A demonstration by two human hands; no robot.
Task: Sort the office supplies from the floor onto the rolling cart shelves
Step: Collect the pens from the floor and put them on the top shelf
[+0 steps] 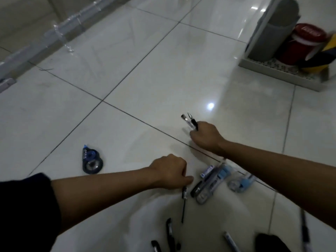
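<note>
Gripping two pens [190, 121] in my right hand [206, 136] while my left hand [171, 171] pinches another pen [184, 199] off the floor [127, 88], I'm mid-gathering, and next comes carrying them to the cart shelf [278, 73] far right.

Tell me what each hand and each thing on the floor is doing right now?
Right hand: holds a bunch of pens.
Left hand: pinches a black pen by its top end.
Dark blue correction tape: lying flat on the floor, untouched.
Light blue correction tapes: lying on the floor, untouched.
Cart shelf: holds a grey bin and red rolls.
</note>
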